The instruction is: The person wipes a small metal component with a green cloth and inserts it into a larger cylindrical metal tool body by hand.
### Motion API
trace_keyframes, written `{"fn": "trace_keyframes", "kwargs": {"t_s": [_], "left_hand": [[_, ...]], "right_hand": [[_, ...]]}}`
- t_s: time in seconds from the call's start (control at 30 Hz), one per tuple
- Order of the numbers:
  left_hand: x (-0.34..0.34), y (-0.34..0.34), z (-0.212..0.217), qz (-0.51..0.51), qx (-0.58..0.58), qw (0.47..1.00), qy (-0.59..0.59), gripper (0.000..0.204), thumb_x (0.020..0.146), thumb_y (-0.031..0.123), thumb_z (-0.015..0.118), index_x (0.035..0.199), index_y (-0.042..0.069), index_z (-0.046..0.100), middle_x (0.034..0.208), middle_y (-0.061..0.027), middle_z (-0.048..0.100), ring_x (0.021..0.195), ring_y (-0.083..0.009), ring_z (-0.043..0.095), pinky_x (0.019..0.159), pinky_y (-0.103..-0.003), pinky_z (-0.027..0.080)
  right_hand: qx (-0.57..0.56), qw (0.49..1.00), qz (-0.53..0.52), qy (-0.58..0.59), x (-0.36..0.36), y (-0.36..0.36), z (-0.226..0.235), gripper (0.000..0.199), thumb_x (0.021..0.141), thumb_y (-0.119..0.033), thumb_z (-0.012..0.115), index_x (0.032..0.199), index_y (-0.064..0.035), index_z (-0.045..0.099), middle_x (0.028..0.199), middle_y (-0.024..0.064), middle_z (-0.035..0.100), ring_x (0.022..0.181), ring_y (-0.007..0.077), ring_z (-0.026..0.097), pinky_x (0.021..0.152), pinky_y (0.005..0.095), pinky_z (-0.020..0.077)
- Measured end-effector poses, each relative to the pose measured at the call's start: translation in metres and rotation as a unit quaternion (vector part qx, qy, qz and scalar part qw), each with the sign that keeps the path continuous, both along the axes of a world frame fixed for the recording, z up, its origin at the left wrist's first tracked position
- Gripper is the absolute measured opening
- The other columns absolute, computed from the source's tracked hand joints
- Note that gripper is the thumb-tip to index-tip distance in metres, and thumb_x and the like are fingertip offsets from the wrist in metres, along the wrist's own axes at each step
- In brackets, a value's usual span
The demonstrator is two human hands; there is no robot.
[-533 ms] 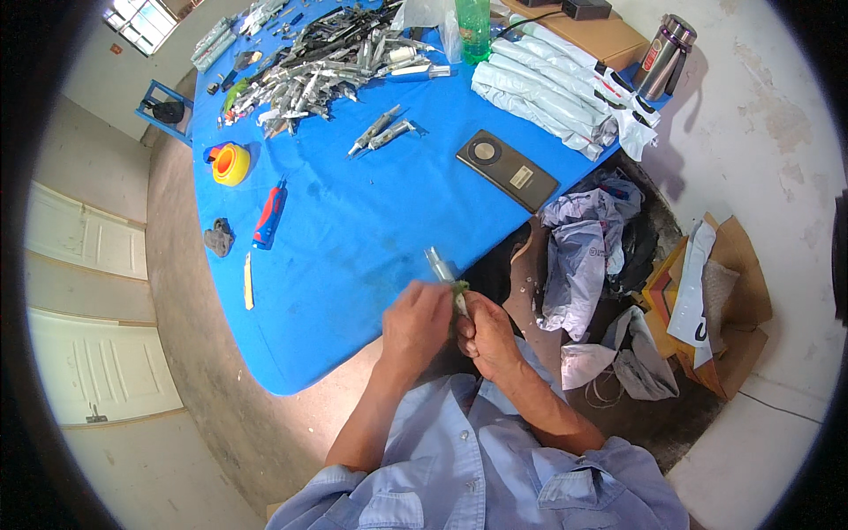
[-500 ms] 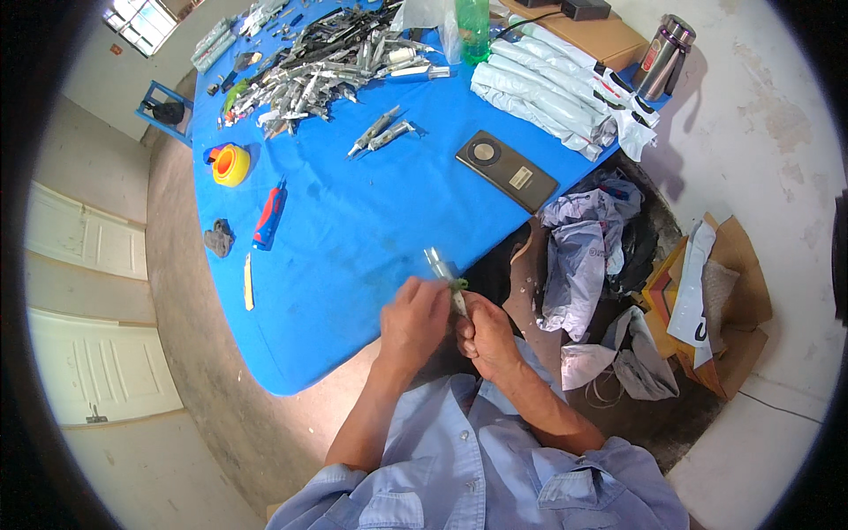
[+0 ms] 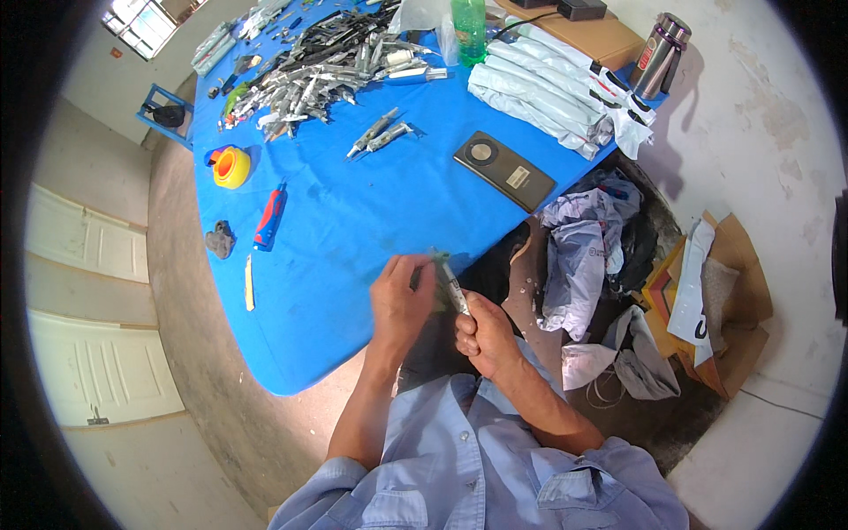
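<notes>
the blue table [image 3: 305, 300] has a curved left edge; the red-and-blue tool [image 3: 269, 217] and yellow strip [image 3: 249, 283] lie near it. bare surface extends from the strip to my left hand [image 3: 399, 305]. the dark phone [image 3: 503, 170] lies near the right edge. my left fingers are bent beside the slim tube [image 3: 454, 290]; i cannot tell if they grip. the tube, pale grey, blurred green at its top, slants across the near edge in view. my right hand [image 3: 488, 334] is clenched around its lower end.
</notes>
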State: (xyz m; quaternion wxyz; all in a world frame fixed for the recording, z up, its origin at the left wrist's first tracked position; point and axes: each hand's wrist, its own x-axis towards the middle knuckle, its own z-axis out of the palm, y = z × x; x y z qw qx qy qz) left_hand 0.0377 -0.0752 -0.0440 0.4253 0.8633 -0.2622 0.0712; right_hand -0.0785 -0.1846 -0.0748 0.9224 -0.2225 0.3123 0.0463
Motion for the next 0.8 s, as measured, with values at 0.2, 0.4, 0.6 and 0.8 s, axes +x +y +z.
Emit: {"fn": "trace_keyframes", "kwargs": {"t_s": [0.2, 0.4, 0.6, 0.8], "left_hand": [[-0.031, 0.007, 0.016, -0.073, 0.044, 0.996, 0.008, 0.009, 0.089, 0.005, 0.076, 0.098, 0.002, 0.074, 0.092, -0.015, 0.072, 0.08, -0.0333, 0.071, 0.068, -0.04, 0.056], [-0.045, 0.009, 0.007, -0.104, 0.074, 0.992, -0.024, 0.01, 0.089, 0.004, 0.076, 0.098, 0.006, 0.074, 0.09, -0.0134, 0.071, 0.078, -0.0346, 0.071, 0.066, -0.041, 0.057], [-0.02, 0.005, 0.0, -0.051, 0.075, 0.994, -0.055, 0.008, 0.09, 0.005, 0.075, 0.098, 0.005, 0.072, 0.09, -0.0145, 0.07, 0.078, -0.0366, 0.07, 0.065, -0.042, 0.055], [-0.007, -0.004, 0.003, -0.043, 0.064, 0.996, -0.044, 0.01, 0.09, 0.004, 0.075, 0.099, 0.005, 0.072, 0.09, -0.0156, 0.07, 0.076, -0.0373, 0.069, 0.064, -0.043, 0.054]], "right_hand": [[-0.004, 1.0, -0.002, -0.021, 0.0, -0.004, -0.009, 0.025, 0.108, -0.027, 0.05, 0.117, -0.0113, 0.067, 0.067, -0.0054, 0.045, 0.047, 0.0046, 0.037, 0.04, 0.0231, 0.0278], [-0.043, 0.998, -0.033, 0.024, 0.003, 0.004, 0.0, 0.02, 0.107, -0.025, 0.05, 0.107, -0.0128, 0.066, 0.066, -0.0065, 0.045, 0.046, 0.0056, 0.038, 0.04, 0.0235, 0.0282], [-0.002, 1.0, 0.017, -0.004, 0.001, 0.001, 0.002, 0.026, 0.108, -0.026, 0.047, 0.118, -0.0116, 0.065, 0.069, -0.0047, 0.045, 0.048, 0.0063, 0.036, 0.041, 0.0233, 0.0275], [-0.006, 1.0, 0.008, 0.001, -0.001, 0.0, -0.01, 0.03, 0.109, -0.031, 0.046, 0.125, -0.0107, 0.061, 0.069, -0.0038, 0.046, 0.049, 0.0083, 0.038, 0.043, 0.0249, 0.0287]]}}
